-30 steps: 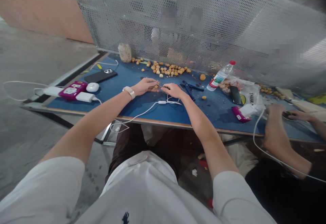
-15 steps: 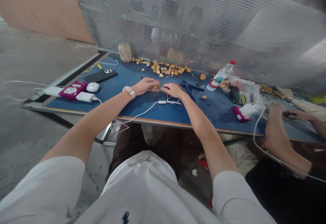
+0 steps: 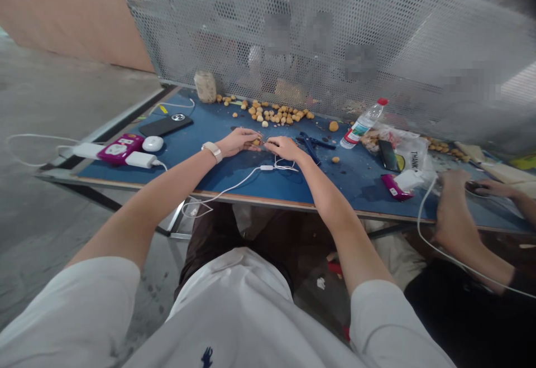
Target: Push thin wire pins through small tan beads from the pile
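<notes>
Near the middle of the blue table [image 3: 234, 178], my left hand [image 3: 242, 142] is closed round a small tan ball [image 3: 256, 142]. Close by on its right, my right hand [image 3: 282, 148] has its fingers pinched together, and what they hold is too small to make out. The fingertips of both hands almost meet. Blue-handled pliers [image 3: 310, 146] lie just right of my right hand. A white cable [image 3: 240, 181] with a small inline piece runs below my hands. Many tan balls [image 3: 278, 114] are spread behind them.
A jar [image 3: 205, 86] stands at the back left. Left of my hands are a black phone [image 3: 165, 125], a white case [image 3: 153, 143] and a purple power strip [image 3: 121, 149]. To the right are a bottle [image 3: 363, 125], a plastic bag [image 3: 410, 147] and another person's hands [image 3: 454, 178]. Perforated metal rises behind.
The fingertips of my right hand have shifted very slightly. My left hand stays in place round the ball.
</notes>
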Tool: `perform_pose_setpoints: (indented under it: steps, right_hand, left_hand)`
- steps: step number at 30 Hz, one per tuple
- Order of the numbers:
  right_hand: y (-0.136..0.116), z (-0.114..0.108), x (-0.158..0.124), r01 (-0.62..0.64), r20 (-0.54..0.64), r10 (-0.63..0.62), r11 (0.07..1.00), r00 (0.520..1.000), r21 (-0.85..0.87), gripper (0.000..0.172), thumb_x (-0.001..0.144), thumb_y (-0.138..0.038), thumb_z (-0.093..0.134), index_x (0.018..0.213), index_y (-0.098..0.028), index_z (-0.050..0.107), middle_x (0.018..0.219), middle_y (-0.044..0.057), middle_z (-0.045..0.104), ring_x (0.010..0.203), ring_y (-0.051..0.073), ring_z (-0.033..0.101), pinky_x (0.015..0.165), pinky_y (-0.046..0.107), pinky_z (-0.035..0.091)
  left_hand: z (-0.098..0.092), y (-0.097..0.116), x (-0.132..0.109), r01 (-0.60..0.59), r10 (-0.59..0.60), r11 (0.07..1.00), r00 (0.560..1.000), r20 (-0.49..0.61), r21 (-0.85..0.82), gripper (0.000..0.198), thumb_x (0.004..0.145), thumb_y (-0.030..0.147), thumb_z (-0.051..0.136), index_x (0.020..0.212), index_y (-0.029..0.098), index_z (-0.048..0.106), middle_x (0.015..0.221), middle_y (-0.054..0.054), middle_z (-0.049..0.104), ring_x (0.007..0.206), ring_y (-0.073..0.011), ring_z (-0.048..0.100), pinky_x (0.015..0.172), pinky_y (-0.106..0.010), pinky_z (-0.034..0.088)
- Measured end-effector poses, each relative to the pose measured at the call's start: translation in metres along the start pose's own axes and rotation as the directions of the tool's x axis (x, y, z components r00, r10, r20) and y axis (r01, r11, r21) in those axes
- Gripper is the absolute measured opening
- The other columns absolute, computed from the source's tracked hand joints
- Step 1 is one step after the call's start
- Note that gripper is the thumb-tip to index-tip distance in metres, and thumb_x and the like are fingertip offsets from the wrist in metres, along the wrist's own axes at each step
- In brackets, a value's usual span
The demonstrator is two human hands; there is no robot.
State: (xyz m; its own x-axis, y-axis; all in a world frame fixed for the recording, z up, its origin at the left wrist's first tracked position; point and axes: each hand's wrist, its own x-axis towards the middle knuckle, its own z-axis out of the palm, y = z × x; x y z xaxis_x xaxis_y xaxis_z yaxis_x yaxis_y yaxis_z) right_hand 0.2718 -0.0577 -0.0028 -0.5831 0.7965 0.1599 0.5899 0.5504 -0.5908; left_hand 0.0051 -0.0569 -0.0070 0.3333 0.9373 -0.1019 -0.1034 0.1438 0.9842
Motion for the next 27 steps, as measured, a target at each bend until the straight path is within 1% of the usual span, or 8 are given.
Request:
perform_pose_setpoints:
  steps: [2, 5, 8, 11, 14, 18, 24, 27]
  right_hand:
    - [-0.0004, -0.0004, -0.0003, 0.002, -0.011, -0.002, 1.0, 1.0, -0.001, 0.049, 0.112, -0.07, 0.057, 0.089, -0.027, 0.064, 0.076, 0.003, 0.07, 0.085, 0.026, 0.065, 0.084, 0.039, 0.045]
    - [-0.0007, -0.0007, -0.0007, -0.001, 0.007, 0.001, 1.0, 1.0, -0.011, 0.048, 0.113, -0.069, 0.06, 0.089, -0.027, 0.065, 0.077, 0.003, 0.071, 0.087, 0.026, 0.066, 0.085, 0.038, 0.044]
    - [-0.0004, -0.0002, -0.0007, -0.012, -0.016, 0.012, 1.0, 1.0, -0.002, 0.048, 0.116, -0.067, 0.06, 0.09, -0.026, 0.065, 0.078, 0.003, 0.07, 0.088, 0.026, 0.065, 0.084, 0.038, 0.043]
    - [0.0004, 0.0006, -0.0002, -0.017, 0.004, 0.017, 1.0, 1.0, 0.0, 0.047, 0.117, -0.065, 0.061, 0.091, -0.026, 0.066, 0.08, 0.002, 0.07, 0.086, 0.024, 0.063, 0.084, 0.037, 0.042]
    - [0.0011, 0.0006, -0.0001, -0.02, 0.003, 0.02, 1.0, 1.0, -0.003, 0.047, 0.117, -0.064, 0.061, 0.091, -0.026, 0.065, 0.08, 0.002, 0.07, 0.085, 0.024, 0.063, 0.085, 0.038, 0.042]
    - [0.0004, -0.0007, -0.001, -0.008, 0.011, 0.008, 1.0, 1.0, -0.004, 0.049, 0.113, -0.07, 0.064, 0.09, -0.026, 0.065, 0.08, 0.003, 0.071, 0.084, 0.025, 0.064, 0.085, 0.038, 0.043]
    - [-0.0013, -0.0013, -0.0019, -0.001, 0.009, 0.001, 1.0, 1.0, -0.009, 0.054, 0.112, -0.076, 0.062, 0.089, -0.027, 0.064, 0.079, 0.004, 0.072, 0.084, 0.026, 0.065, 0.084, 0.039, 0.045]
    - [0.0001, -0.0003, -0.0016, 0.004, 0.004, -0.004, 1.0, 1.0, -0.007, 0.055, 0.112, -0.077, 0.062, 0.09, -0.027, 0.064, 0.079, 0.005, 0.071, 0.085, 0.027, 0.065, 0.084, 0.039, 0.044]
  left_hand:
    - [0.0009, 0.0017, -0.0016, 0.002, -0.002, 1.0, 1.0, 0.005, 0.0, 0.027, 0.126, 0.007, 0.076, 0.108, 0.012, 0.095, 0.104, -0.014, 0.097, 0.082, -0.0196, 0.092, 0.111, -0.039, 0.078]
    - [0.0013, 0.0025, -0.002, 0.005, -0.005, 1.0, 1.0, 0.012, 0.001, 0.029, 0.127, 0.007, 0.073, 0.108, 0.012, 0.095, 0.103, -0.014, 0.097, 0.083, -0.0197, 0.093, 0.107, -0.037, 0.078]
    - [-0.0001, 0.0009, 0.0, 0.002, -0.002, 1.0, 1.0, 0.014, 0.001, 0.026, 0.126, 0.008, 0.076, 0.109, 0.012, 0.095, 0.103, -0.014, 0.097, 0.085, -0.0202, 0.093, 0.111, -0.039, 0.078]
    - [-0.0015, -0.0007, 0.002, 0.0, 0.0, 1.0, 1.0, 0.012, 0.001, 0.019, 0.122, 0.009, 0.082, 0.11, 0.013, 0.095, 0.102, -0.014, 0.096, 0.085, -0.0206, 0.092, 0.117, -0.043, 0.078]
    - [-0.0016, 0.0, 0.0015, 0.004, -0.004, 1.0, 1.0, 0.011, -0.001, 0.021, 0.122, 0.01, 0.081, 0.108, 0.013, 0.096, 0.101, -0.014, 0.096, 0.084, -0.0207, 0.092, 0.118, -0.044, 0.078]
    - [-0.0003, 0.0024, -0.0011, 0.012, -0.012, 1.0, 1.0, 0.015, -0.008, 0.029, 0.125, 0.006, 0.073, 0.107, 0.013, 0.095, 0.103, -0.014, 0.096, 0.084, -0.0204, 0.092, 0.115, -0.042, 0.078]
    - [-0.0002, 0.0019, -0.0003, 0.02, -0.02, 1.0, 1.0, 0.008, -0.008, 0.021, 0.122, 0.009, 0.082, 0.106, 0.013, 0.096, 0.103, -0.015, 0.096, 0.084, -0.0212, 0.092, 0.119, -0.044, 0.077]
    - [-0.0003, 0.0014, 0.0007, 0.018, -0.018, 1.0, 1.0, 0.012, -0.006, 0.021, 0.121, 0.009, 0.081, 0.107, 0.013, 0.096, 0.103, -0.014, 0.096, 0.084, -0.0211, 0.092, 0.12, -0.045, 0.077]
